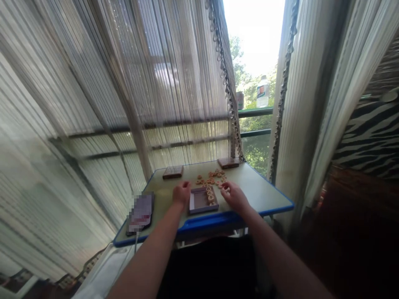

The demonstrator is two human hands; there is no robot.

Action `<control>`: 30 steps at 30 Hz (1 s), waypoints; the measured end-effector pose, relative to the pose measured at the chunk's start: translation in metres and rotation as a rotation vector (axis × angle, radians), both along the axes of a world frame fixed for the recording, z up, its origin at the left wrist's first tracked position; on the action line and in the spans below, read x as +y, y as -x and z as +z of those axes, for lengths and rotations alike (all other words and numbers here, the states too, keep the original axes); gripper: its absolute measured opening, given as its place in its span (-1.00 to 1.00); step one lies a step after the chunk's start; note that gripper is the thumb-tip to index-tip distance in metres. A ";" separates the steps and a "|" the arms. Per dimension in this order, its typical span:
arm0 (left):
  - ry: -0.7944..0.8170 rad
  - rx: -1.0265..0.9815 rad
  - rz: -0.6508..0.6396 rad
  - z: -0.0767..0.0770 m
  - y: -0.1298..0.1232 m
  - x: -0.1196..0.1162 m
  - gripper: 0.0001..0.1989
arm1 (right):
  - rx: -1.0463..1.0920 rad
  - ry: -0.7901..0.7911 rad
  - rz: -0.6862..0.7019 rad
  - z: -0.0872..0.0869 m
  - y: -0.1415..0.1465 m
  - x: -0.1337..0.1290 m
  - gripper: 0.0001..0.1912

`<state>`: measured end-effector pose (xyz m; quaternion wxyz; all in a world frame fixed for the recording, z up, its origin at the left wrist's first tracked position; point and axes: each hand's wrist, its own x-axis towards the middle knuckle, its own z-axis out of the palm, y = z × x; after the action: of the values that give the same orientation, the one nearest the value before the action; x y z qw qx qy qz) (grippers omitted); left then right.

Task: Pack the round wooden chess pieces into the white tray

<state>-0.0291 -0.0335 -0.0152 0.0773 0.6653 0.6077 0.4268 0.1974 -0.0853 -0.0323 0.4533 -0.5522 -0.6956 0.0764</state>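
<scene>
1. Centrally, a shallow open box [204, 211] sits on the bench [260, 189] near its front edge, with small round pieces [210, 195] lined up along its right side.
2. The left hand [181, 193] is just beside the box's left wall, fingers curled narrowly together; whether they hold anything, I cannot tell.
3. The right hand [234, 197] is to the right of the box, fingers bent around or beside a few pale pieces; whether they grip any is unclear.
4. Loose round pieces [212, 181] lie scattered beyond the box.
5. Farther back are two flat brown cases [173, 171], well apart.
6. A tablet-like device [141, 211] with a cable lies at the left edge.
</scene>
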 end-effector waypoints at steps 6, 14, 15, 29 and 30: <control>0.079 -0.042 -0.108 0.016 0.003 0.034 -0.65 | -0.160 0.242 -0.028 0.032 -0.018 0.039 -0.80; 0.098 0.052 -0.221 0.011 -0.019 0.076 -0.67 | -0.187 0.317 -0.110 0.045 -0.019 0.098 -0.77; 0.098 0.057 -0.227 0.008 -0.018 0.079 -0.68 | -0.174 0.277 -0.161 0.040 -0.021 0.102 -0.74; 0.179 -0.098 -0.180 -0.008 -0.014 0.087 -0.53 | -0.324 0.503 -0.261 0.013 -0.031 0.113 -0.58; 0.176 -0.105 -0.173 -0.008 -0.014 0.087 -0.53 | -0.323 0.507 -0.251 0.013 -0.031 0.112 -0.59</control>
<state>-0.0154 0.0537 -0.0228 0.2037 0.6828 0.5782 0.3976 0.2284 0.0272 -0.0191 0.1910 -0.7341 -0.6435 0.1023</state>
